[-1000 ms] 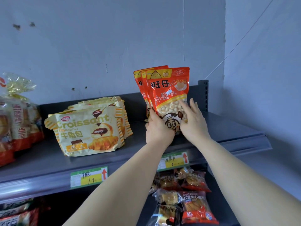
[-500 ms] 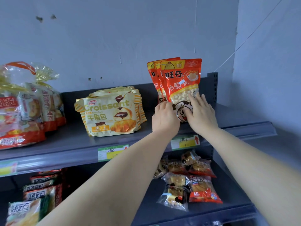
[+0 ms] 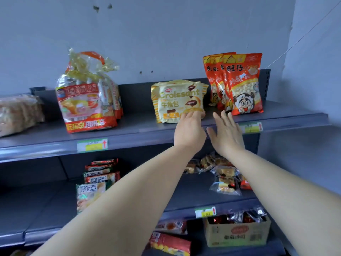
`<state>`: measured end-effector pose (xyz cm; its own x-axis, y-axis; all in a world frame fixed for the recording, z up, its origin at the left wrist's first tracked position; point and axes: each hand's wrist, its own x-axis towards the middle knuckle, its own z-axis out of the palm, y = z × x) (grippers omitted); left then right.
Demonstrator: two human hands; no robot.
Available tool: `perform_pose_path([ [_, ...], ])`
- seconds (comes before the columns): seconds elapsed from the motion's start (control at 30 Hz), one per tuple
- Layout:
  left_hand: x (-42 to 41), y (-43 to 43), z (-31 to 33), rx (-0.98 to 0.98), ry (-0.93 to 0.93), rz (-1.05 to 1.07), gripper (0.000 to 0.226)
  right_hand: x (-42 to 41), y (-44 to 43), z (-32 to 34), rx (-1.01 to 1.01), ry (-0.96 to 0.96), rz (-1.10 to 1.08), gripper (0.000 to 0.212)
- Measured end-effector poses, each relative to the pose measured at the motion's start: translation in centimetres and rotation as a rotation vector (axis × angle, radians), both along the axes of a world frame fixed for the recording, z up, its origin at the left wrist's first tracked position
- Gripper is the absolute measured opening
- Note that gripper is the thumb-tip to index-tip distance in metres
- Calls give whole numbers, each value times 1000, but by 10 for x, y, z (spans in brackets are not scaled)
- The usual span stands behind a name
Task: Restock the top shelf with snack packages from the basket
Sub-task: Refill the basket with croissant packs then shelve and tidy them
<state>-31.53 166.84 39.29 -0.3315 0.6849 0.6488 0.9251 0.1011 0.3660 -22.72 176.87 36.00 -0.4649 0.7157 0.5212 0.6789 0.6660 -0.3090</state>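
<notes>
Head view looks up at the grey metal top shelf [image 3: 55, 137]; my left hand [image 3: 190, 129] reaches to the front croissant packet of a cream-and-yellow stack [image 3: 178, 101] near the shelf's middle, fingers curled over its lower right corner, though I cannot tell whether they truly pinch it; my right hand [image 3: 227, 133] hovers open and empty, fingers spread, above the shelf's front edge, just below and left of the row of red-orange snack pouches with a cartoon face [image 3: 243, 85]; those pouches stand upright toward the shelf's right end, close to the back panel, apart from both hands; a large clear bag of red-labelled bread packs [image 3: 86, 100] sits left of centre; green-yellow price tags [image 3: 92, 145] line the front edge.
</notes>
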Motion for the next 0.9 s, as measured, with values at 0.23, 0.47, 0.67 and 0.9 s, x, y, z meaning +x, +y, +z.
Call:
perform_pose_path([
  [0.23, -73, -125, -50, -356, -66, 241, 38, -54, -121, -54, -100, -103, 130, 60],
  [0.47, -141, -253, -131, -675, -309, 547, 51, -104, -212, -129, -340, -292, 333, 60],
  [0.67, -162, -342, -202, -801, -577, 756, 57, -124, -264, -196, -513, -565, 474, 65],
  [0.9, -137, -385, -264, -848, -761, 896, 55, -116, -290, -265, -545, -790, 535, 61],
])
